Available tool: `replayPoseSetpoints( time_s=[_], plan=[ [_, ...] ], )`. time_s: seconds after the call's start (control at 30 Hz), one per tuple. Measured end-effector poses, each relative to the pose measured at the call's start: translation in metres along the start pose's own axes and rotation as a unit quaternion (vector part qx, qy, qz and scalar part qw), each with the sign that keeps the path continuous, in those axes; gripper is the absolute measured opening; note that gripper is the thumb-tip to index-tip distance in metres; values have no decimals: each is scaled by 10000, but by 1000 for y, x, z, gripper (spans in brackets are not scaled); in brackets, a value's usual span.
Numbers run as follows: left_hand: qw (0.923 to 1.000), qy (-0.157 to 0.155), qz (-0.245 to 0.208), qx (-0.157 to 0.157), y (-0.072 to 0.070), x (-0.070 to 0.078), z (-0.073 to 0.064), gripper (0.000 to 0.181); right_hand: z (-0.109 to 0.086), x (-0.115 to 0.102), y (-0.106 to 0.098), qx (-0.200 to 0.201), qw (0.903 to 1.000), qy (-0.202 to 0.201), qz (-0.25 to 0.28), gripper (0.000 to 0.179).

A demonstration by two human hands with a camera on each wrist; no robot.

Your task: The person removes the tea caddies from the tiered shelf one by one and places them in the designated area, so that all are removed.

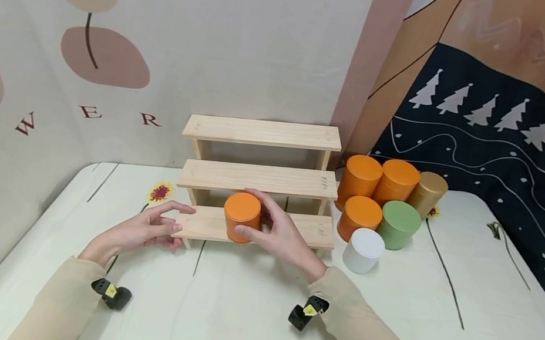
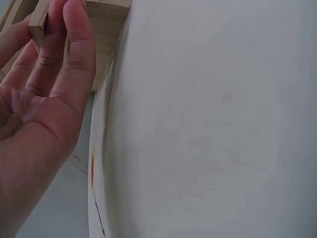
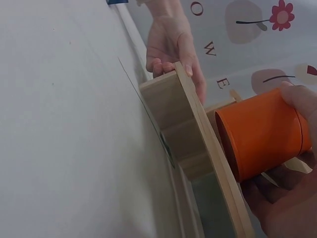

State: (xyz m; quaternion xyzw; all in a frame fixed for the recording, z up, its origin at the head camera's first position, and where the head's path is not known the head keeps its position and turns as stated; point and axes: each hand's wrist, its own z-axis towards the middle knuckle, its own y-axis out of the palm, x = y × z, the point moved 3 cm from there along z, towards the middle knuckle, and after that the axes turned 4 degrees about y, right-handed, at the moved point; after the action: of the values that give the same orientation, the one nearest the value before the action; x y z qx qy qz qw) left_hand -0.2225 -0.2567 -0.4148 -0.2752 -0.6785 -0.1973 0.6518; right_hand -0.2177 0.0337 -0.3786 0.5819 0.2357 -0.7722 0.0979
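A three-tier wooden display stand (image 1: 261,174) stands against the wall, its steps rising to the back. My right hand (image 1: 284,231) grips an orange canister (image 1: 242,216) by its sides, thumb in front and fingers round the far side. The canister is upright, its base right at the lowest step (image 1: 295,227), left of the middle. In the right wrist view the orange canister (image 3: 267,131) overlaps the board's edge. My left hand (image 1: 145,230) holds the left end of that lowest step, thumb over the board (image 2: 38,22) and fingertips curled at its underside.
Right of the stand sit more canisters: several orange ones (image 1: 361,175), a gold one (image 1: 427,193), a green one (image 1: 400,226) and a white one (image 1: 363,251) in front. A printed white cloth (image 1: 238,319) covers the table, and patterned fabric (image 1: 252,30) hangs behind.
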Motion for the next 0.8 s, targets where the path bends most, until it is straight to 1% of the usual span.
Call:
replayPoseSetpoints(
  time_s=[0.1,0.37,0.57,0.8],
  plan=[
    [10000,27,-53,-18,0,0,0,39,-2,1,-4,64,10000,19,23,69],
    [10000,-28,-50,24,0,-1,0,39,-9,-1,-14,140,9998,-112,48,68],
    [9999,52,-79,-41,0,-1,0,39,-15,-1,-21,190,9998,-89,-24,68],
    [10000,46,-50,-44,0,0,0,40,-19,1,-26,254,9995,-115,-130,67]
  ],
)
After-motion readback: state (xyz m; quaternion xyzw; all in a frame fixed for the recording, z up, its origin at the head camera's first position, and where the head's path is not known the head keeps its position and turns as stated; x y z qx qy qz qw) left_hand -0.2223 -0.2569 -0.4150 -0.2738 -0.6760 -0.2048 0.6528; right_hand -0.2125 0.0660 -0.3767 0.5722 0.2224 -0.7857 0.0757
